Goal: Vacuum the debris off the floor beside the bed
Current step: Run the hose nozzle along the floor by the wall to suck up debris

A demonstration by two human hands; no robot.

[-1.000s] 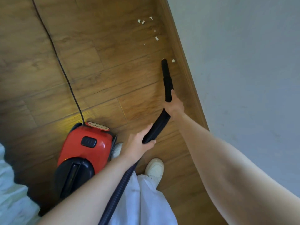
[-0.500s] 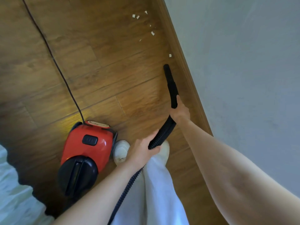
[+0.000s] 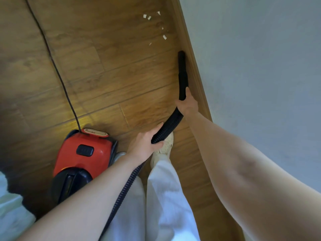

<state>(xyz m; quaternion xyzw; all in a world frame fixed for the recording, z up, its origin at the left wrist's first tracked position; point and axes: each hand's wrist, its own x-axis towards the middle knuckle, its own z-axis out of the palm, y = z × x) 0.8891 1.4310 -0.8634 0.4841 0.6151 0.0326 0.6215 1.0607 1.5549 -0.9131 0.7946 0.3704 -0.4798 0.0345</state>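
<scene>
Right hand [image 3: 187, 105] grips the black plastic nozzle [image 3: 182, 73]; left hand [image 3: 145, 145] grips the ribbed black hose [image 3: 167, 126]; pale paper scraps [image 3: 164, 37] lie at twelve o'clock.

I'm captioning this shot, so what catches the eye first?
The red vacuum cleaner on the wooden floor at lower left. Then the black nozzle, gripped by the right hand along the baseboard, aimed toward pale paper scraps ahead. The left hand grips the hose.

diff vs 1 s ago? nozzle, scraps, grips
The nozzle swung right to the baseboard, over the spot where the nearest scrap lay; that scrap no longer shows. A shoe stepped forward. Unchanged: right hand grips the nozzle, left hand grips the hose; the other scraps still lie ahead.
</scene>
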